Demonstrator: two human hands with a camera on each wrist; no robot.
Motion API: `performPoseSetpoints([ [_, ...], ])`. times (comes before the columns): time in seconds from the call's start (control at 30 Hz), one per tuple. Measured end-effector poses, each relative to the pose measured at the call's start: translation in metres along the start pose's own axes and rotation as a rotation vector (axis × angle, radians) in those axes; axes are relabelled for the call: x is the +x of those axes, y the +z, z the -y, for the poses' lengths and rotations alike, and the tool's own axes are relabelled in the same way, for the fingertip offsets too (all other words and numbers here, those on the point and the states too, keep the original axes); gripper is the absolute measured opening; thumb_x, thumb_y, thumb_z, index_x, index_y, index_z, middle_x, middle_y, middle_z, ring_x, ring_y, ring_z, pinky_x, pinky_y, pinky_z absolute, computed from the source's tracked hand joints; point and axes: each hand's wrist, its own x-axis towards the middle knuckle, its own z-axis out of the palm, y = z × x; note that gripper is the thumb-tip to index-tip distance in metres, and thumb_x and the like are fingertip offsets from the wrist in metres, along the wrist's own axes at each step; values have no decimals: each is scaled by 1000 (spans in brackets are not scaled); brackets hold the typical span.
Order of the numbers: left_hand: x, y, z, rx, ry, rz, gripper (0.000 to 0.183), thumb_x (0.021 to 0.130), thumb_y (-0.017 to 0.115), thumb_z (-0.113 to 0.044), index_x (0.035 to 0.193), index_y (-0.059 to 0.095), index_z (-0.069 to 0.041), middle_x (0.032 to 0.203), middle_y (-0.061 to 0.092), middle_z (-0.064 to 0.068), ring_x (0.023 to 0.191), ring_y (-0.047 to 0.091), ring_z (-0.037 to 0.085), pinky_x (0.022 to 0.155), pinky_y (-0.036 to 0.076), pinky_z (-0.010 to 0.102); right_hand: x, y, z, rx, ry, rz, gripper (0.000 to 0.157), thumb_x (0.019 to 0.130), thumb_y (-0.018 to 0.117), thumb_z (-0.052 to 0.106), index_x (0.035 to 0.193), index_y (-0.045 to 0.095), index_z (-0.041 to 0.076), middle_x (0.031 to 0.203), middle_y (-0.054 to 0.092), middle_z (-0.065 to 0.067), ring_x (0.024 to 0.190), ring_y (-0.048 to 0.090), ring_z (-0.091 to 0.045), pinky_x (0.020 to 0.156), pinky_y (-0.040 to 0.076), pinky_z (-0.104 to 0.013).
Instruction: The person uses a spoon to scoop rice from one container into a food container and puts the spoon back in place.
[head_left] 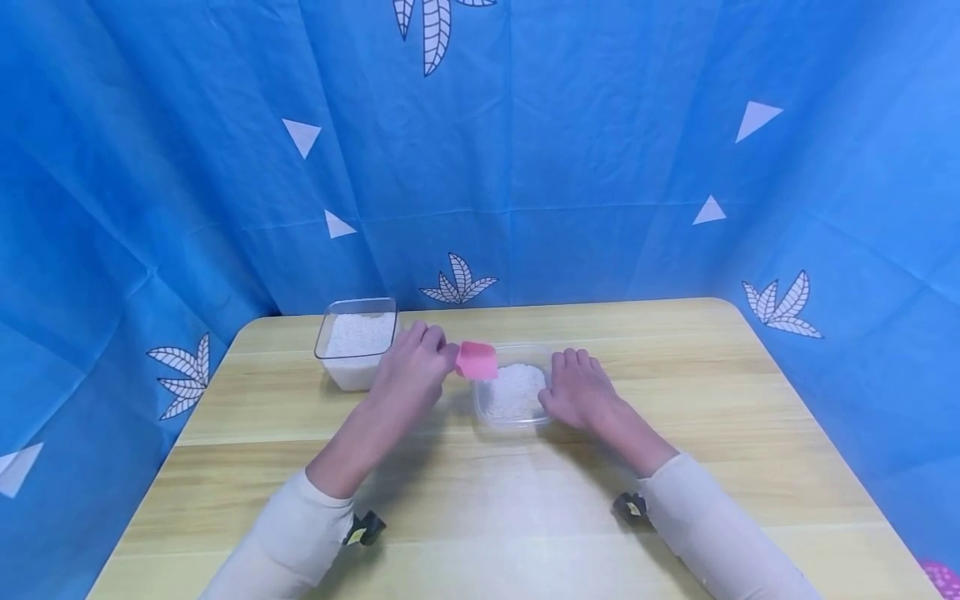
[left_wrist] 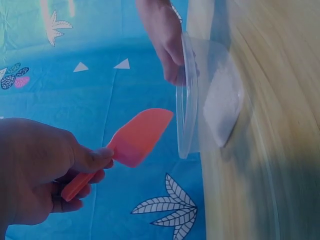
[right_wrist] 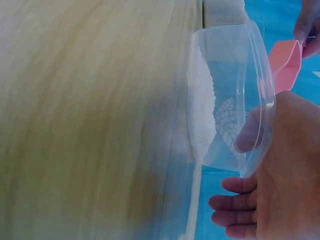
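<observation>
My left hand (head_left: 415, 360) grips a pink scoop (head_left: 477, 361) by its handle, near the left rim of a clear plastic container (head_left: 513, 423). In the left wrist view the scoop's blade (left_wrist: 141, 137) points toward the container rim (left_wrist: 183, 145), with thumb and fingers wrapped on the handle. White grains, like rice (head_left: 514, 392), cover the bottom of the container. My right hand (head_left: 579, 388) holds the container's right rim; the right wrist view shows the thumb (right_wrist: 248, 136) inside the wall and the fingers outside. What the scoop carries is hidden.
Left of my left hand stands a taller clear square container (head_left: 352, 371), filled high with the same white grains. Both containers rest on a wooden table (head_left: 480, 508). A blue patterned curtain (head_left: 570, 150) hangs behind the table and along its sides.
</observation>
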Motion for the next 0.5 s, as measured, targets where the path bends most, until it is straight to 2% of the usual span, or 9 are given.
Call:
performPoseSetpoints([
  [0.17, -2, -2, 3, 6, -23, 2, 26, 77, 76, 2, 102, 75, -5, 88, 68, 11, 80, 53, 24, 72, 47, 30, 0, 0, 0, -10, -3, 0, 37, 91, 44, 35, 106, 45, 2, 97, 44, -10, 94, 40, -27, 83, 37, -40],
  [0.27, -3, -3, 6, 22, -36, -13, 23, 80, 77, -3, 103, 74, -3, 87, 68, 11, 78, 54, 24, 68, 47, 29, 1, -2, 0, -8, -3, -2, 37, 91, 44, 35, 107, 45, 2, 97, 43, -11, 94, 40, -27, 83, 37, -40],
  [0.5, -5, -8, 17, 34, -95, -10, 29, 85, 76, -14, 110, 71, -2, 96, 68, 13, 85, 57, 25, 70, 52, 31, 0, 0, 0, 0, -3, 2, 39, 91, 45, 36, 108, 46, 1, 98, 45, -11, 95, 41, -27, 84, 39, -41],
])
